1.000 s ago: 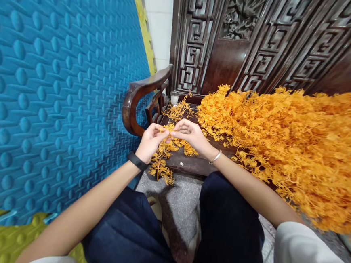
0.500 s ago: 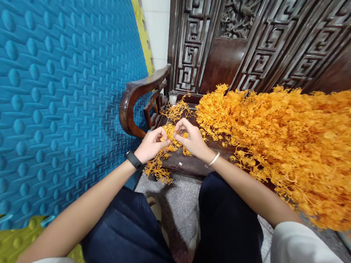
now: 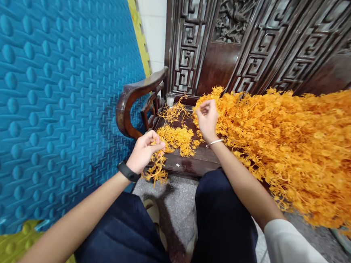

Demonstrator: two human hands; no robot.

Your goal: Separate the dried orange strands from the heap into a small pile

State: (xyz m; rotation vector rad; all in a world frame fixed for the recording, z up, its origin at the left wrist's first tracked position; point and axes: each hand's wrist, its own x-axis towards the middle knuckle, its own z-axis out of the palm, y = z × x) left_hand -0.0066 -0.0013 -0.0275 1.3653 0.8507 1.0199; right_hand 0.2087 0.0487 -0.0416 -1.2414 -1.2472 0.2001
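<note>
My left hand [image 3: 144,151] is pinched closed at the left front of the dark wooden seat [image 3: 193,165], with a thin orange plastic sprig between its fingertips. Below those fingers, a branching orange bunch [image 3: 157,170] hangs at the seat's edge; I cannot tell whether the hand carries it. My right hand [image 3: 207,119] is raised over the near-left end of a big orange pile of plastic sprigs [image 3: 301,146]. Its fingers are curled together, and what they hold, if anything, is too small to make out. Between the hands lies a small heap of orange pieces [image 3: 179,137].
Loose orange stems [image 3: 175,112] lie farther back, beside a clear plastic cup [image 3: 170,99]. A curved wooden armrest [image 3: 127,107] bounds the left, and a carved backrest [image 3: 219,67] rises behind. Blue foam matting [image 3: 54,96] stands at the left. A white scrap [image 3: 177,164] lies on the seat.
The hands, together at first, have come apart. My right hand has moved right and away from me to the big pile; my left has drifted slightly left and toward me.
</note>
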